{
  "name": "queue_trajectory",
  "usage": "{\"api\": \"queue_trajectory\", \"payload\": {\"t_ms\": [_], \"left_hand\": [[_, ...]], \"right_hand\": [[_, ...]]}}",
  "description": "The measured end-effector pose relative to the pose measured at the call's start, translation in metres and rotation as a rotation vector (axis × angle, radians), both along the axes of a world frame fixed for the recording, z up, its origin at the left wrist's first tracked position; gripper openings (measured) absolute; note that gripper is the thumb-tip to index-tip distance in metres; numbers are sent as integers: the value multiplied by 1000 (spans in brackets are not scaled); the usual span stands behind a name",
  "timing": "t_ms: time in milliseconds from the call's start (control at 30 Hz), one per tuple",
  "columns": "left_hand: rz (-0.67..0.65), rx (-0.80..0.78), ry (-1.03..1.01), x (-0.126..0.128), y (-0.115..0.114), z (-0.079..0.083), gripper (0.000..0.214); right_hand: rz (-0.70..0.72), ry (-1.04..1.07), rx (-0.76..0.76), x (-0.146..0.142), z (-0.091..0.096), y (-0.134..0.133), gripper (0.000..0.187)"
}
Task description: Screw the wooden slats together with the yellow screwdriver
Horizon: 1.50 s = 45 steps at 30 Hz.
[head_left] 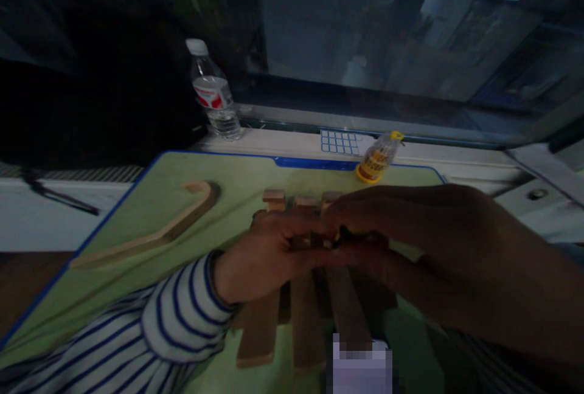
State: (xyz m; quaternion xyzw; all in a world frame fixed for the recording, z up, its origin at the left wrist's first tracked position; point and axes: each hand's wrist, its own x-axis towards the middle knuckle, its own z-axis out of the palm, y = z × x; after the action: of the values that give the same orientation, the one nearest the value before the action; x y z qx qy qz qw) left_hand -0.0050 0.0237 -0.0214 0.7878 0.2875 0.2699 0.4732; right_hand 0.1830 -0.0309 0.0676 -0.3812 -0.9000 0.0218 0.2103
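My left hand (262, 254), in a striped sleeve, reaches over a slatted wooden piece (308, 315). Its thumb and fingers are closed near the fingertips of my right hand (438, 248). My right hand is pinched too, on a small dark piece (343, 235) with a hint of yellow; its kind cannot be made out. What my left fingertips hold, if anything, is hidden. Beneath both hands, the wooden slats run toward me, with their far ends showing beyond my fingers. Crosspieces under them are partly covered by my hands and shadow.
A curved wooden piece (159, 237) lies on the left of the blue-edged green table (191, 297). Along the window sill stand a water bottle (214, 96) and a yellow-capped bottle (379, 157), leaning, with a blue-gridded sheet (340, 142) between them. A pixelated pale object (362, 373) is at the near edge.
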Motion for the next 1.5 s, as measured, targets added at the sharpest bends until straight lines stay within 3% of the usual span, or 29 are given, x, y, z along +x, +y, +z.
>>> {"api": "queue_trajectory", "payload": {"t_ms": [133, 300, 633, 800, 1067, 1500], "left_hand": [[36, -118, -55, 1, -1, -1, 22], [26, -45, 2, 0, 0, -3, 15], [-62, -2, 63, -2, 4, -3, 23], [-72, 24, 31, -1, 4, -4, 20], [-107, 30, 44, -2, 4, -4, 21], [-34, -10, -11, -3, 7, -10, 22]], "right_hand": [[-31, -3, -25, 3, 6, -4, 30], [-25, -35, 9, 4, 5, -5, 28], [-52, -55, 0, 4, 7, -4, 23], [-96, -90, 76, 3, 5, -2, 23], [-123, -99, 80, 3, 8, -1, 23], [-78, -68, 31, 1, 6, -2, 20]]}}
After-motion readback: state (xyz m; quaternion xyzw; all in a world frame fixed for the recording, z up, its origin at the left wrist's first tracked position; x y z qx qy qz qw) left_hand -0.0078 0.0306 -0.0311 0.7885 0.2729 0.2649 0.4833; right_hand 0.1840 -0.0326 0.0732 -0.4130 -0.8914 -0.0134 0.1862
